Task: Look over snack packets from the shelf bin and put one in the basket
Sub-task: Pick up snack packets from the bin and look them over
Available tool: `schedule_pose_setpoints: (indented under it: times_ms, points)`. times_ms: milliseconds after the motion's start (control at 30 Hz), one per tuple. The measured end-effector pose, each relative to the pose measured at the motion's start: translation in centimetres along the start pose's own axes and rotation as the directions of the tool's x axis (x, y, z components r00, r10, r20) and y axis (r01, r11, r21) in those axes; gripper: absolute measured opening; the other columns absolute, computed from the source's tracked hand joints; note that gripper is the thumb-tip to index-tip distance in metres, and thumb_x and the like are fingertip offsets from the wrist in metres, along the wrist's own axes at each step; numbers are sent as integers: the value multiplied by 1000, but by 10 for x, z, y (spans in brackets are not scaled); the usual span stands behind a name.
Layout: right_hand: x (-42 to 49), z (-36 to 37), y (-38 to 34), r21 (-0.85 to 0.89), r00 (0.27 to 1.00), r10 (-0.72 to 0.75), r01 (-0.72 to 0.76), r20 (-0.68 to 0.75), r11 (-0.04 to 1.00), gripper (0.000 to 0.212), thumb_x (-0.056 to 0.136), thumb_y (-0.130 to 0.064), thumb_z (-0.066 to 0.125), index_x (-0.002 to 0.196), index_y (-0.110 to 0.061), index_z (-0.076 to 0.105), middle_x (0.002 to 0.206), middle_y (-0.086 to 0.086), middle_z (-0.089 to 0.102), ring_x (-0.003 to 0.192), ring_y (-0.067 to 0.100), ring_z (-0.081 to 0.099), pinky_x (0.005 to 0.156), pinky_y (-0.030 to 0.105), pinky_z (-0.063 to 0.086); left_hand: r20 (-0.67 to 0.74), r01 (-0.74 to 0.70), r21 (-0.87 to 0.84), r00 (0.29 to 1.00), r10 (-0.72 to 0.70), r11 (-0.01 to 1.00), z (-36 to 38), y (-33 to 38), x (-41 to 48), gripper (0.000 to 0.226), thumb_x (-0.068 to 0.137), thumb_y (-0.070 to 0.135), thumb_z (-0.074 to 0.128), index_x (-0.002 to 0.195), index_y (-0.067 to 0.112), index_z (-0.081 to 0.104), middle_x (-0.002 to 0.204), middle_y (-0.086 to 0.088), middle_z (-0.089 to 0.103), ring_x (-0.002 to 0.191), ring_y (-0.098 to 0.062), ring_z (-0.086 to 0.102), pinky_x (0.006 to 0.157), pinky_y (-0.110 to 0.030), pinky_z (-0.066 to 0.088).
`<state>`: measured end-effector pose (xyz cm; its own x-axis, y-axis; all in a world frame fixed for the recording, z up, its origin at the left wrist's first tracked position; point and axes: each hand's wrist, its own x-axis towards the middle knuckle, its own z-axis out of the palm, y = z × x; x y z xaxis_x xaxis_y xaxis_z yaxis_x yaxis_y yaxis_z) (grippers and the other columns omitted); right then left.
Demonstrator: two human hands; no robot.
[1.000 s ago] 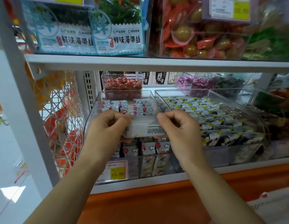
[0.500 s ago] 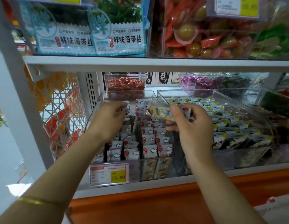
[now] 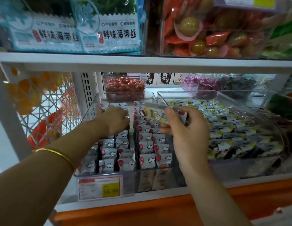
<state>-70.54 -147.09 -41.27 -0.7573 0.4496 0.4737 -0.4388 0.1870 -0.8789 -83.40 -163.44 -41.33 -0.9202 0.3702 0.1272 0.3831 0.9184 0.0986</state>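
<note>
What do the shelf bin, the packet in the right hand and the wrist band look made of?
The shelf bin: clear rigid plastic, probably acrylic; packets show through its glossy walls. The packet in the right hand: likely thin printed plastic film, slightly shiny, though blurred. The wrist band: gold-coloured metal, judging by its bright sheen.

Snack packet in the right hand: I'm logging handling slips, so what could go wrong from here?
1. The right hand only pinches the snack packet between thumb and fingers, above the clear bin; it could slip and drop back among the rows.
2. The left hand reaches far back among the upright packets, fingertips hidden; drawing it out may topple some.
</note>
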Motion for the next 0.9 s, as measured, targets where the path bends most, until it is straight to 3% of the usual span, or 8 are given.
schedule_pose_setpoints:
  times_ms: [100,200,300,367,500,667,767,900]
  points:
    - [4,4,-4,-28,999,-26,27,27,999,24,86,-25,64,106,-13,58,94,3,64,64,8,68,58,20,56,40,17,61,999,-20,998,2,-3,0,40,95,35,28,116,15,55,114,-6,48,119,-27,39,105,-54,19]
    - [16,13,-5,-116,997,-45,52,58,992,30,86,-25,65,110,-8,58,103,8,63,73,17,68,68,33,58,71,30,77,997,-36,997,4,-4,3,44,95,40,26,127,22,51,128,-9,39,125,-27,29,106,-54,17]
    - [33,27,-4,-204,992,-65,87,111,975,23,86,-23,66,103,-12,55,93,-8,56,88,26,65,79,44,55,89,38,52,995,-42,998,4,-3,4,43,94,43,28,123,24,54,128,-6,35,125,-26,25,106,-52,17]
    - [45,37,-2,-250,982,-87,128,169,960,21,87,-22,65,101,-14,52,86,-14,49,86,22,63,77,43,54,94,42,33,995,-45,999,1,-2,3,41,94,42,30,119,20,55,130,-6,37,126,-25,27,106,-52,18]
    - [73,60,7,-410,943,-165,278,290,869,27,87,-25,64,106,-8,55,91,-6,50,83,9,48,69,21,38,84,33,-1,996,-33,999,-4,2,-4,22,94,38,33,86,21,45,96,-5,46,107,-28,44,98,-51,34]
    - [90,88,13,-539,877,-87,365,472,759,31,86,-27,65,104,-4,56,102,11,62,92,24,57,79,33,48,100,26,-16,995,-24,1000,-6,4,-17,30,95,37,29,69,25,39,85,-1,43,99,-24,43,102,-55,29]
    - [93,102,18,-581,822,-10,411,569,703,23,85,-25,67,93,-6,57,84,5,56,79,20,52,63,28,39,122,39,-25,992,-36,999,-5,5,-27,38,96,40,24,107,20,55,122,-4,49,125,-21,33,108,-53,19]
    - [94,114,24,-581,733,111,427,671,693,20,85,-19,66,95,-2,60,86,7,54,77,18,49,64,27,34,90,45,-40,995,-42,998,-1,14,-50,59,92,53,18,138,21,37,151,-4,23,142,-22,9,113,-53,11]
